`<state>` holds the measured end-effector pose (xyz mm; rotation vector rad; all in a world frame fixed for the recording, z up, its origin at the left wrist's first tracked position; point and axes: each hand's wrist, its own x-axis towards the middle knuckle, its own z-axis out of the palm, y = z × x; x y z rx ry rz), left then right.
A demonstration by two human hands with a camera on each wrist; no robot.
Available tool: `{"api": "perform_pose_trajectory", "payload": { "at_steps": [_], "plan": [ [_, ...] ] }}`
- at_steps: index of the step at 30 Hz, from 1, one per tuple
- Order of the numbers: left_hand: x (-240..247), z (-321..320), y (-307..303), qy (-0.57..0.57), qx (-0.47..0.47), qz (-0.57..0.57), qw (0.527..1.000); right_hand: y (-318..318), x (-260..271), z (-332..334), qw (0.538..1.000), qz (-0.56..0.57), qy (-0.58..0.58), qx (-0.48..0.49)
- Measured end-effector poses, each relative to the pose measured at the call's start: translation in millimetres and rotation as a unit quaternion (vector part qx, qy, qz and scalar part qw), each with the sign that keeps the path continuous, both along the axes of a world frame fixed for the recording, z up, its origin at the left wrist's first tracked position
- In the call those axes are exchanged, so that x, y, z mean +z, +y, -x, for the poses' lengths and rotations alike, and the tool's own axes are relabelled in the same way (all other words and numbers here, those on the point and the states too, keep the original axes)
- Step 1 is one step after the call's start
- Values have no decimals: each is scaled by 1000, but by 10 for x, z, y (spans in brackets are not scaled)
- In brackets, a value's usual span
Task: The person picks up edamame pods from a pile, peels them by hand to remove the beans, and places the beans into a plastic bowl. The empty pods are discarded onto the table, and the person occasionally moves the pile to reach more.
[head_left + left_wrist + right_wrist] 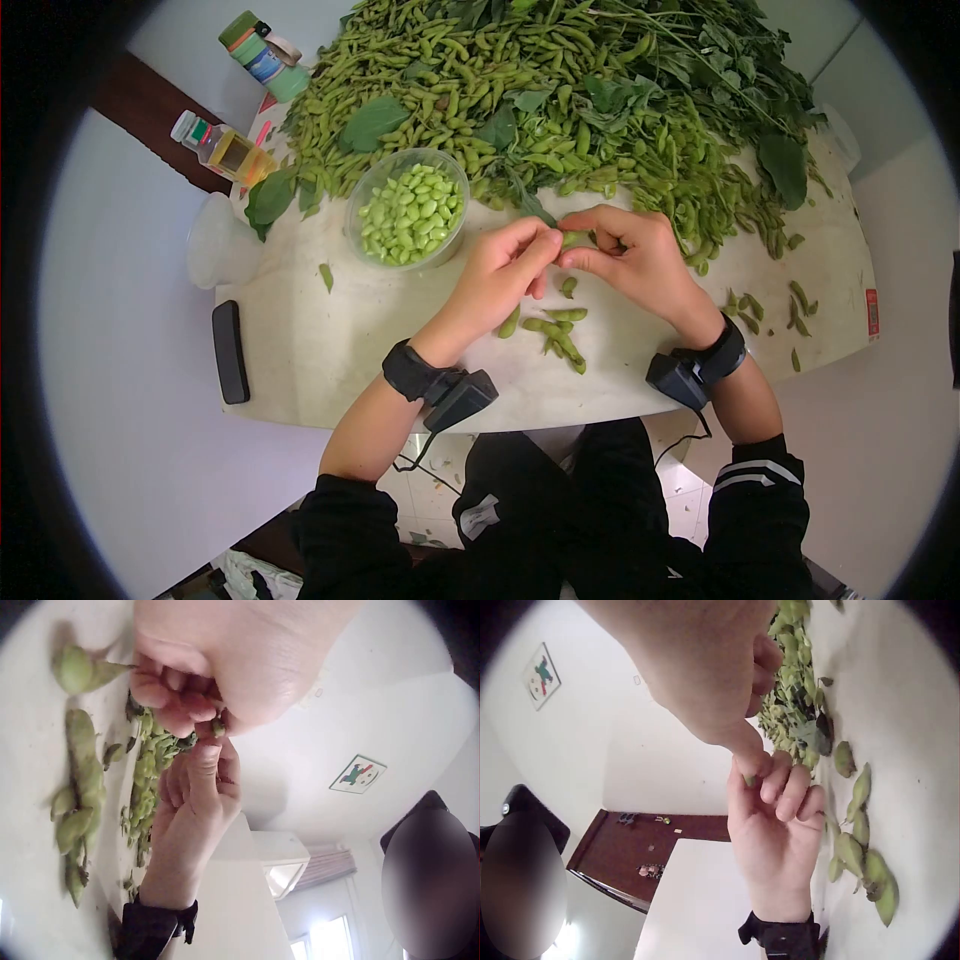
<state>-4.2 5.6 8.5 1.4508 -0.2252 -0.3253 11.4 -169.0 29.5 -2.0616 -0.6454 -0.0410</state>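
Observation:
Both hands meet over the table in front of the pile. Between their fingertips is a green soybean pod [576, 240], mostly covered by the fingers. The left hand [508, 272] pinches one end with thumb and forefinger. From the other side, the right hand [645, 262] pinches it with thumb and forefinger too. In the right wrist view only a small green tip [748, 781] of the pod shows at the fingers. Several loose pods [560, 338] lie below the hands. A clear plastic bowl [440, 254] of shelled green beans [408, 215] stands left of the left hand.
A large heap of pods [470, 90] with leafy stems covers the back of the table. Along the left side are a green bottle [265, 60], a bottle of yellowish liquid [228, 152], an off-white container [215, 240] and a black phone [230, 352]. Stray pods [797, 310] lie at right.

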Motion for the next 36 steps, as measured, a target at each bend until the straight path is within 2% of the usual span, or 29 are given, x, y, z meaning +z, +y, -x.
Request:
{"api": "perform_pose_trajectory", "payload": {
  "at_steps": [2,4,5,7,8,10,11,13,14,16,19,21,25,27,30,36],
  "plan": [
    [24,1,2,-6,-5,-6,1000,-2,-38,-28,1000,5,-12,12],
    [32,4,-5,-12,-12,-12,1000,18,-134,-71,993,-57,-99,28],
    [32,7,-14,-3,-5,3,1000,4,-136,-63,993,-57,-99,28],
    [40,12,-20,6,1,18,1000,-2,-83,-21,998,-54,-22,5],
    [51,13,-17,-1,-6,22,1000,0,-85,-11,998,-55,-22,5],
    [53,14,-7,-9,-12,25,1000,9,-92,2,988,-149,30,-1],
    [40,13,-1,-19,-15,16,1000,7,-83,1,988,-149,29,-1],
    [22,9,8,-29,-17,7,999,-13,-44,-6,961,-248,117,-25],
    [15,5,11,-15,-10,18,1000,-53,-25,-31,962,-248,116,-24],
    [11,0,14,-2,-2,29,1000,-144,12,-95,922,-329,204,11],
    [22,2,-7,12,-21,58,998,-87,47,-86,901,-352,253,26],
    [52,19,-29,60,-11,76,995,-32,38,-55,893,-350,279,40],
    [-21,15,-52,71,-22,89,993,39,-1,2,874,-327,347,99],
    [-39,-3,-33,-6,-34,68,997,33,16,5,877,-322,342,101],
    [43,27,-13,-30,-48,35,998,-7,31,-15,876,-312,352,108],
    [113,62,12,8,-43,53,998,7,29,-7,904,-274,318,87]
  ]
}}
